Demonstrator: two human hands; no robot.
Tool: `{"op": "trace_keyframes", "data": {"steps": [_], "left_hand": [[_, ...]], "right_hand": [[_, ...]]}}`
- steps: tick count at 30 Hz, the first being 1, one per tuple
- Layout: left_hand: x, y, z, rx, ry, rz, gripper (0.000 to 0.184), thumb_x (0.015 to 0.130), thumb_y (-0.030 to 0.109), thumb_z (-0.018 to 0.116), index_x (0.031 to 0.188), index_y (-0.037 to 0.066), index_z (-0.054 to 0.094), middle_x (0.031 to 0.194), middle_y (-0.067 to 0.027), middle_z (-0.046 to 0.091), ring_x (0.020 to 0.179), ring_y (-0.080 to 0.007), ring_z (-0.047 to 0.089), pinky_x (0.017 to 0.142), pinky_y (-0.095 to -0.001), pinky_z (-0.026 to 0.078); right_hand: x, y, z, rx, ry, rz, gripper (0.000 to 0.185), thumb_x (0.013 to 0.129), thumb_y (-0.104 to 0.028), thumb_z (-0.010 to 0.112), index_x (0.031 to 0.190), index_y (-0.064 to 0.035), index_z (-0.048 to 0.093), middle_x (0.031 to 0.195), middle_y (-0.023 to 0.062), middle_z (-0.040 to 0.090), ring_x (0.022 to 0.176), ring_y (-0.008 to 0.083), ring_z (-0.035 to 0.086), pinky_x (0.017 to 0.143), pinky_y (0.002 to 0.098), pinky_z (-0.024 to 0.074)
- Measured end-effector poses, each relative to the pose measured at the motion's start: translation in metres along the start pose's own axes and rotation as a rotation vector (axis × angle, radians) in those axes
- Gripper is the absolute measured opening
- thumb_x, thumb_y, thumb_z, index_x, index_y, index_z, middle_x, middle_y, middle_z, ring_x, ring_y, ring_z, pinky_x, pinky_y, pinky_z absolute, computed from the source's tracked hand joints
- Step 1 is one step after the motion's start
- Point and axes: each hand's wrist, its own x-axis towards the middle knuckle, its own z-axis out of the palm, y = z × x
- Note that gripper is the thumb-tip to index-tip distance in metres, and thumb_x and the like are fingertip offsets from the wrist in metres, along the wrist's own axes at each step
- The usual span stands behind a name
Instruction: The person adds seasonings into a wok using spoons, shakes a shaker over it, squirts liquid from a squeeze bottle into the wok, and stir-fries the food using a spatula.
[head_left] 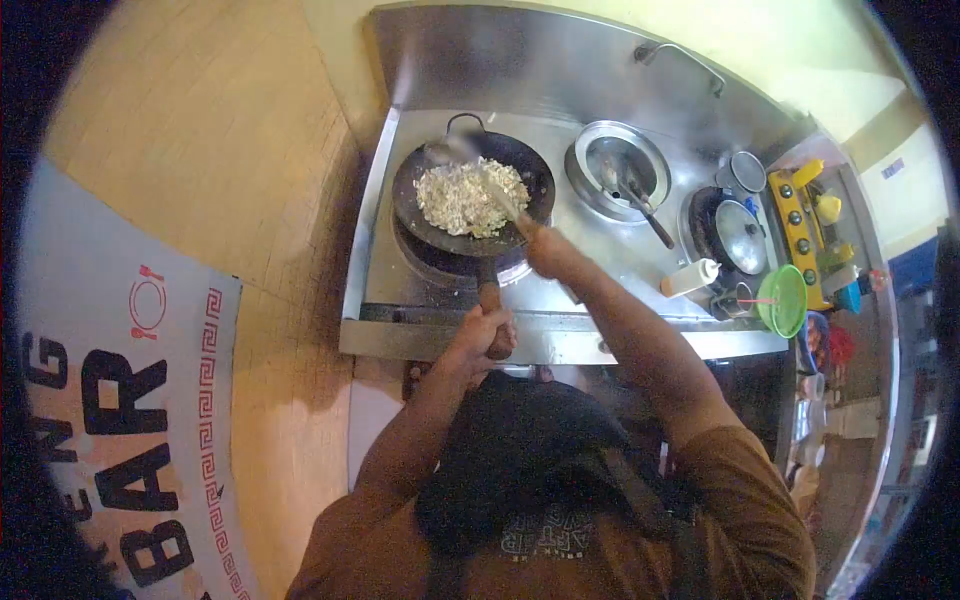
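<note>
My left hand [482, 335] is wrapped round the wooden handle of a dark wok [540, 175], which sits over the burner at the left of the steel stove. My right hand [550, 252] grips a long-handled wok utensil [512, 208] that slants down into the wok. Its head, near the wok's far side, is smeared by motion, so I cannot tell whether it is a ladle or a spatula. Pale, rice-like food [465, 198] in small pieces is heaped in the middle of the wok.
Right of the wok stands a metal basin [582, 180] with a dark-handled utensil [655, 228] across its rim. Farther right are a squeeze bottle [690, 279], a lidded pan [740, 238], a green bowl [783, 302] and a yellow rack [800, 222]. A steel splashback [530, 60] rises behind.
</note>
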Motion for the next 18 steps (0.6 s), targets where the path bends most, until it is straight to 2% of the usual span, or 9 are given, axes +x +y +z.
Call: {"op": "trace_keyframes", "data": {"steps": [2, 6, 8, 10, 11, 13, 14, 16, 18], "left_hand": [[0.006, 0.003, -0.01, 0.008, 0.005, -0.042, 0.013, 0.085, 0.015, 0.057, 0.087, 0.004, 0.051, 0.067, -0.004, 0.053, 0.058, -0.0179, 0.057, 0.051, -0.0338, 0.05], [0.003, -0.01, -0.014, 0.104, 0.164, -0.036, 0.014, 0.084, 0.009, 0.059, 0.092, 0.002, 0.048, 0.068, -0.0071, 0.056, 0.053, -0.0181, 0.056, 0.047, -0.0321, 0.05], [-0.038, 0.018, 0.047, 0.055, 0.148, -0.066, 0.015, 0.085, 0.01, 0.059, 0.091, 0.002, 0.048, 0.067, -0.0078, 0.056, 0.052, -0.0187, 0.056, 0.045, -0.0325, 0.049], [-0.053, 0.023, 0.066, 0.044, 0.123, -0.076, 0.013, 0.084, 0.011, 0.059, 0.088, 0.002, 0.049, 0.065, -0.0078, 0.056, 0.052, -0.0187, 0.056, 0.046, -0.0329, 0.048], [-0.046, 0.021, 0.061, 0.067, 0.096, -0.07, 0.012, 0.084, 0.012, 0.058, 0.084, 0.002, 0.05, 0.064, -0.0074, 0.056, 0.053, -0.0184, 0.056, 0.049, -0.033, 0.049], [-0.021, 0.01, 0.04, 0.081, 0.125, -0.033, 0.01, 0.082, 0.01, 0.059, 0.081, 0.003, 0.051, 0.064, -0.0068, 0.055, 0.054, -0.0193, 0.056, 0.053, -0.0331, 0.049], [-0.018, 0.009, 0.033, 0.027, 0.071, -0.045, 0.01, 0.082, 0.01, 0.059, 0.082, 0.003, 0.051, 0.065, -0.0068, 0.055, 0.054, -0.0194, 0.056, 0.052, -0.033, 0.049], [-0.014, 0.013, 0.027, -0.083, -0.033, -0.057, 0.01, 0.081, 0.009, 0.06, 0.083, 0.004, 0.051, 0.066, -0.0068, 0.055, 0.055, -0.0195, 0.056, 0.052, -0.033, 0.048], [-0.013, 0.013, 0.028, -0.14, -0.013, -0.014, 0.015, 0.08, 0.007, 0.06, 0.089, 0.005, 0.049, 0.068, -0.0066, 0.053, 0.055, -0.0191, 0.055, 0.05, -0.0339, 0.048]], "right_hand": [[-0.038, -0.015, 0.002, -0.081, -0.037, -0.104, 0.058, 0.082, -0.006, 0.044, 0.138, -0.0025, 0.026, 0.079, 0.0244, 0.062, 0.075, 0.0407, 0.063, 0.062, 0.0487, 0.0507], [-0.142, -0.016, -0.045, -0.39, -0.222, 0.014, 0.071, 0.083, -0.007, 0.049, 0.145, -0.0145, 0.017, 0.08, 0.0251, 0.06, 0.067, 0.0344, 0.064, 0.059, 0.046, 0.0515], [-0.147, 0.006, -0.066, -0.584, -0.214, 0.073, 0.067, 0.087, -0.011, 0.048, 0.146, -0.0158, 0.017, 0.084, 0.0221, 0.061, 0.067, 0.0324, 0.064, 0.056, 0.0453, 0.052], [-0.149, 0.012, -0.113, -0.706, -0.121, 0.034, 0.065, 0.089, -0.01, 0.046, 0.145, -0.0295, 0.018, 0.095, 0.0203, 0.059, 0.069, 0.0305, 0.064, 0.052, 0.0399, 0.053], [-0.15, 0.016, -0.13, -0.836, -0.045, -0.075, 0.054, 0.09, -0.013, 0.044, 0.14, -0.0289, 0.032, 0.089, 0.0164, 0.061, 0.067, 0.0281, 0.064, 0.051, 0.043, 0.0519], [-0.152, 0.012, -0.164, -0.951, 0.037, -0.084, 0.053, 0.091, -0.013, 0.045, 0.139, -0.0314, 0.033, 0.097, 0.0162, 0.06, 0.071, 0.0271, 0.065, 0.052, 0.0393, 0.0534], [-0.153, 0.0, -0.18, -0.983, 0.027, -0.01, 0.05, 0.092, -0.014, 0.044, 0.138, -0.0302, 0.035, 0.098, 0.0162, 0.059, 0.074, 0.0266, 0.065, 0.053, 0.0379, 0.0545], [-0.156, -0.002, -0.202, -1.025, 0.067, -0.078, 0.047, 0.092, -0.014, 0.043, 0.136, -0.0273, 0.038, 0.095, 0.0168, 0.06, 0.074, 0.0263, 0.065, 0.055, 0.0369, 0.0558], [-0.145, -0.007, -0.199, -1.018, -0.037, 0.014, 0.054, 0.09, -0.011, 0.046, 0.139, -0.0287, 0.033, 0.098, 0.0174, 0.059, 0.077, 0.0276, 0.064, 0.057, 0.0358, 0.0546]]}}
